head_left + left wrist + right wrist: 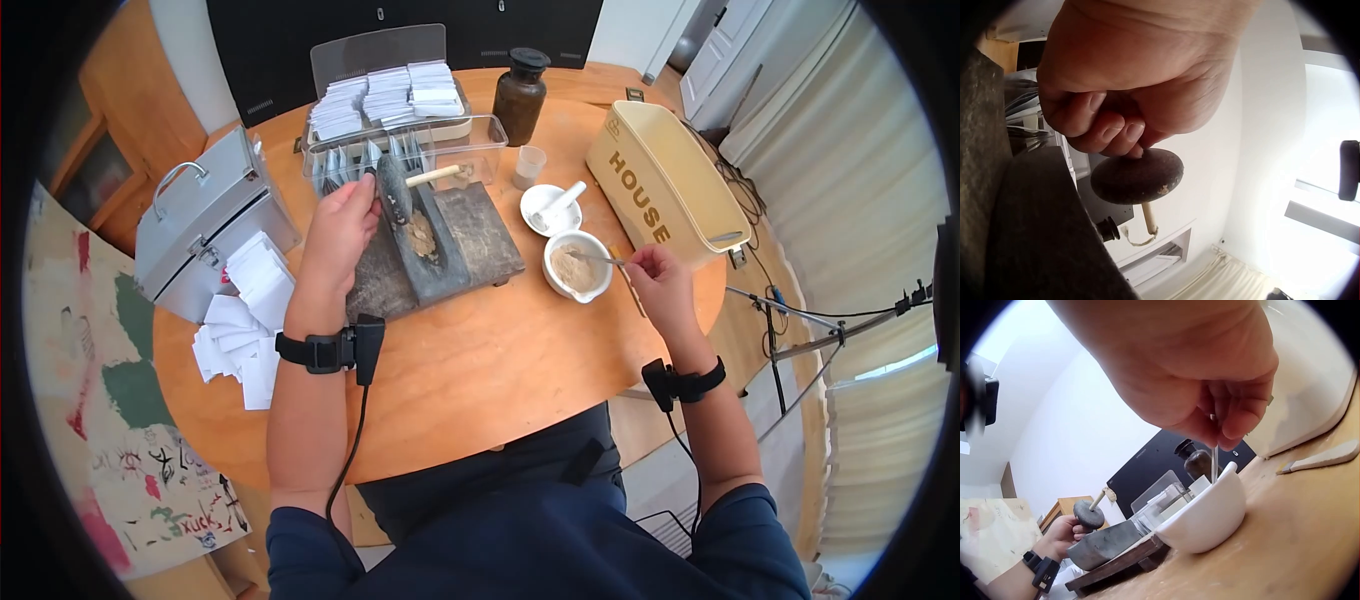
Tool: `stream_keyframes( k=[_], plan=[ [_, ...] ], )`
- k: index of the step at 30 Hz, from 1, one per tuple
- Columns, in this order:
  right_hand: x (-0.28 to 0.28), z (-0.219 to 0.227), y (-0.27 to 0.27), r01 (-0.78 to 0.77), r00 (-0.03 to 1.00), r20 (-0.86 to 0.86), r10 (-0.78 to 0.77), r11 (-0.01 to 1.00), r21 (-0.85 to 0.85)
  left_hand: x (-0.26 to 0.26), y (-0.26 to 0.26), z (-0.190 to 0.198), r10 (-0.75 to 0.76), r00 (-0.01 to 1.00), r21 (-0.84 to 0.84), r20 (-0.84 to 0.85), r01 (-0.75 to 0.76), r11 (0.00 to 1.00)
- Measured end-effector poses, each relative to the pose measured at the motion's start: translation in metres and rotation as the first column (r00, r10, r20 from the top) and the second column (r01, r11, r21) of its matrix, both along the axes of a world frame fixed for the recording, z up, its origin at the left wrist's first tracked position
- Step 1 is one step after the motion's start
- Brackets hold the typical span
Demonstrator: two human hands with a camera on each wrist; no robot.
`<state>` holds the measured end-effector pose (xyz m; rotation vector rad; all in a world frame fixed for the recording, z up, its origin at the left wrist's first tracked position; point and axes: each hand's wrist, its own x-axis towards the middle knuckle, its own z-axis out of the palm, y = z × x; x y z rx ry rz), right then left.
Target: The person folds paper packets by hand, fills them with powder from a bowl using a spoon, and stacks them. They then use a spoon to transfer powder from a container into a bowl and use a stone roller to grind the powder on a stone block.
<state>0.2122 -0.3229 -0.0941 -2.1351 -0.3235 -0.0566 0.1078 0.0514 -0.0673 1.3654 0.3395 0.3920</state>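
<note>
My left hand [335, 235] grips one end of the wooden axle of a dark stone grinding wheel [394, 188]. The wheel stands on edge over the far part of a long stone grinding trough [437, 284], where tan powder [421, 238] lies. In the left wrist view the fingers curl tightly against the wheel [1138, 178]. My right hand [664, 292] pinches a thin metal spatula [598, 259] by its handle. Its far end dips into tan powder in a white mortar [577, 295]; the mortar's wall [1213, 519] hides that tip in the right wrist view.
Right of the mortar lies a small brush [1325, 457]. Behind it stand a white dish [537, 222] with a pestle, a plastic cup [530, 165] and a brown jar [521, 100]. A cream bin [625, 150] borders the right; a metal case [190, 215] and paper packets [262, 280] the left.
</note>
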Motion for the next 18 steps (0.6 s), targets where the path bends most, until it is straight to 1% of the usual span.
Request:
stream_keyframes(
  k=[1,3,4,5,6,7,8,10,11,12,13,14,15,17,18],
  plan=[
    [0.0,0.0,-0.002,-0.004,1.0,0.002,0.004,1.0,0.003,0.0,-0.002,0.001,0.005,1.0,-0.017,0.008,-0.005,1.0],
    [0.001,0.001,-0.001,-0.024,0.999,0.041,0.033,0.978,-0.206,-0.001,-0.003,0.004,0.03,0.999,-0.025,0.014,-0.029,0.999],
    [-0.001,0.003,0.0,-0.036,0.998,0.04,0.045,0.979,-0.201,0.001,-0.004,0.003,0.035,0.999,-0.031,0.005,-0.035,0.999],
    [-0.006,0.008,0.002,0.032,0.991,0.136,0.018,0.934,-0.356,0.002,-0.003,0.002,0.04,0.999,-0.039,-0.004,-0.041,0.998],
    [-0.01,0.014,0.004,0.116,0.972,0.236,0.005,0.862,-0.494,0.001,-0.001,0.0,0.051,0.999,-0.035,-0.004,-0.051,0.998],
    [-0.014,0.021,0.008,0.169,0.944,0.329,0.03,0.811,-0.559,0.0,0.001,-0.002,0.007,1.0,-0.028,-0.007,-0.007,1.0],
    [-0.017,0.033,0.017,0.162,0.944,0.327,0.036,0.815,-0.557,-0.001,0.003,-0.003,-0.038,0.999,-0.022,-0.012,0.037,0.999],
    [-0.024,0.055,0.045,0.005,0.892,0.408,0.194,0.899,-0.438,0.0,0.002,-0.005,-0.036,0.999,-0.015,-0.035,0.035,0.999],
    [-0.021,0.061,0.062,-0.129,0.871,0.401,0.285,0.919,-0.372,0.001,0.003,-0.009,-0.055,0.998,-0.013,-0.035,0.055,0.998],
    [-0.017,0.065,0.081,-0.261,0.837,0.402,0.37,0.917,-0.302,0.003,0.002,-0.01,-0.076,0.996,-0.011,-0.034,0.076,0.997],
    [-0.014,0.066,0.102,-0.31,0.807,0.429,0.407,0.909,-0.279,0.003,-0.002,-0.008,-0.083,0.996,-0.001,-0.038,0.083,0.997],
    [-0.01,0.067,0.121,-0.36,0.771,0.459,0.442,0.896,-0.258,0.004,-0.01,-0.004,-0.041,0.998,-0.005,-0.036,0.041,0.999],
    [-0.003,0.063,0.139,-0.357,0.771,0.464,0.436,0.9,-0.251,0.004,-0.015,-0.002,0.002,0.999,-0.01,-0.034,-0.002,1.0],
    [0.013,0.054,0.168,-0.447,0.675,0.58,0.457,0.878,-0.171,0.004,-0.016,-0.001,-0.004,1.0,-0.006,-0.026,0.004,1.0],
    [0.02,0.055,0.174,-0.455,0.671,0.581,0.461,0.874,-0.169,0.003,-0.014,-0.001,-0.009,1.0,-0.009,-0.022,0.009,1.0]
  ],
)
